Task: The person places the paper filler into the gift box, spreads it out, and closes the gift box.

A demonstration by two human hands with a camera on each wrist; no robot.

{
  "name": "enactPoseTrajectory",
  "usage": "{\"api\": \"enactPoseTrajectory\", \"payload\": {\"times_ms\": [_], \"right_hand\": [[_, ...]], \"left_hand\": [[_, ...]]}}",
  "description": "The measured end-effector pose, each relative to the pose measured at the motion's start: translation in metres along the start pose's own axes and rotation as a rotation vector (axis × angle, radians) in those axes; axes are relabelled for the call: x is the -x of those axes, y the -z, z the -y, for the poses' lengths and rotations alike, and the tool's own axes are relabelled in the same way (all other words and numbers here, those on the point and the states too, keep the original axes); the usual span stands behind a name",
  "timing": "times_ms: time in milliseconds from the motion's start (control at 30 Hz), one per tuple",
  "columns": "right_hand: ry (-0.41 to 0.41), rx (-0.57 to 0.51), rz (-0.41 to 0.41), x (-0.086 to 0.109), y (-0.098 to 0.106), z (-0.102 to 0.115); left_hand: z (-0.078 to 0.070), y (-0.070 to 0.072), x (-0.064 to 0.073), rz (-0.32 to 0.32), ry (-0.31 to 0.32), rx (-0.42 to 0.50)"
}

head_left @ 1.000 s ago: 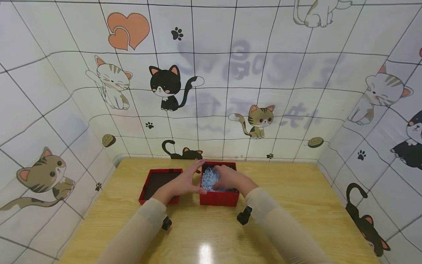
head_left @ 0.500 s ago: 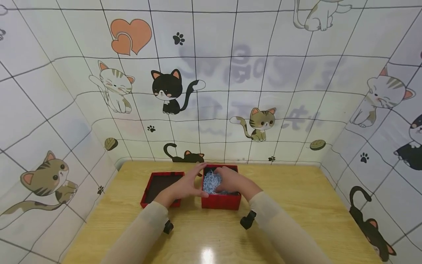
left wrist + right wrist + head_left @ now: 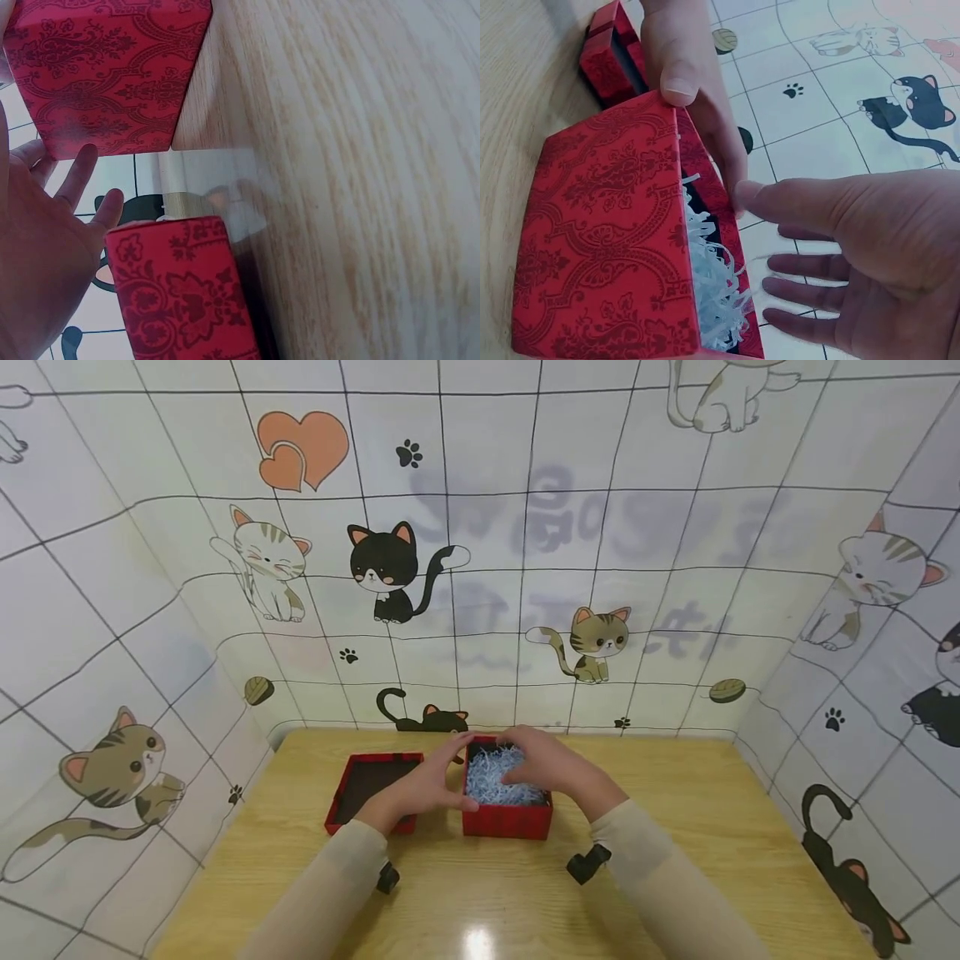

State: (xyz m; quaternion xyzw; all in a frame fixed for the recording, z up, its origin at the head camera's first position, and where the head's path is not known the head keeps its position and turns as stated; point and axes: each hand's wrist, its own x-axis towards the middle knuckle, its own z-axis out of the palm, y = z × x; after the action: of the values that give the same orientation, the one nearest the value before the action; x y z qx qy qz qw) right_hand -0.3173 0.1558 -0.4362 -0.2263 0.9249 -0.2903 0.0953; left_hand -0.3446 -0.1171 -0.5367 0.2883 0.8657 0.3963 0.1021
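A red box (image 3: 507, 822) with a dark damask pattern stands uncovered on the table, filled with pale blue shredded paper (image 3: 491, 772). My left hand (image 3: 427, 785) holds the box at its left end. Its thumb lies on the near corner of the rim and its forefinger reaches the far corner, while the other fingers spread along the side in the left wrist view. Over the box's right part is my right hand (image 3: 555, 768), fingers loosely extended. In the right wrist view a few paper strands (image 3: 756, 262) stretch toward those fingers.
Left of the box lies its matching red lid (image 3: 408, 828), dark inside up, partly behind my left hand. Cloth walls (image 3: 487, 568) printed with cats and a grid rise behind and beside the wooden table (image 3: 660, 827).
My right hand has lifted out of the shredded paper and shifted right, uncovering more of it. The paper now looks spread more evenly across the box. My left hand keeps its hold.
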Motion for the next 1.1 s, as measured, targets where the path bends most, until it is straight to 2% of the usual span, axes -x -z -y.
{"api": "enactPoseTrajectory", "payload": {"times_ms": [133, 267, 433, 567, 700, 867, 1000, 1100], "right_hand": [[0.054, -0.008, -0.038, 0.005, 0.003, 0.001], [0.073, -0.004, -0.082, 0.006, 0.004, 0.004], [0.089, -0.026, -0.08, 0.007, 0.001, 0.008], [0.127, -0.077, -0.028, 0.001, -0.009, 0.007], [0.118, -0.103, 0.061, -0.011, -0.022, 0.002], [0.076, -0.054, 0.155, -0.029, -0.037, -0.012], [0.078, -0.001, 0.188, -0.043, -0.049, -0.022], [0.066, 0.036, 0.192, -0.048, -0.058, -0.022]], "left_hand": [[0.0, 0.001, -0.002, 0.0, -0.001, 0.003], [0.001, 0.003, -0.003, 0.002, -0.001, 0.007], [0.003, 0.002, -0.003, 0.012, -0.003, 0.003], [0.004, 0.002, -0.003, 0.005, -0.012, 0.01], [0.001, 0.004, -0.003, 0.006, -0.015, 0.017], [0.0, 0.004, -0.004, 0.016, -0.009, 0.011], [0.001, 0.004, -0.005, 0.016, -0.014, 0.015], [0.002, 0.004, -0.005, 0.013, -0.024, 0.011]]}}
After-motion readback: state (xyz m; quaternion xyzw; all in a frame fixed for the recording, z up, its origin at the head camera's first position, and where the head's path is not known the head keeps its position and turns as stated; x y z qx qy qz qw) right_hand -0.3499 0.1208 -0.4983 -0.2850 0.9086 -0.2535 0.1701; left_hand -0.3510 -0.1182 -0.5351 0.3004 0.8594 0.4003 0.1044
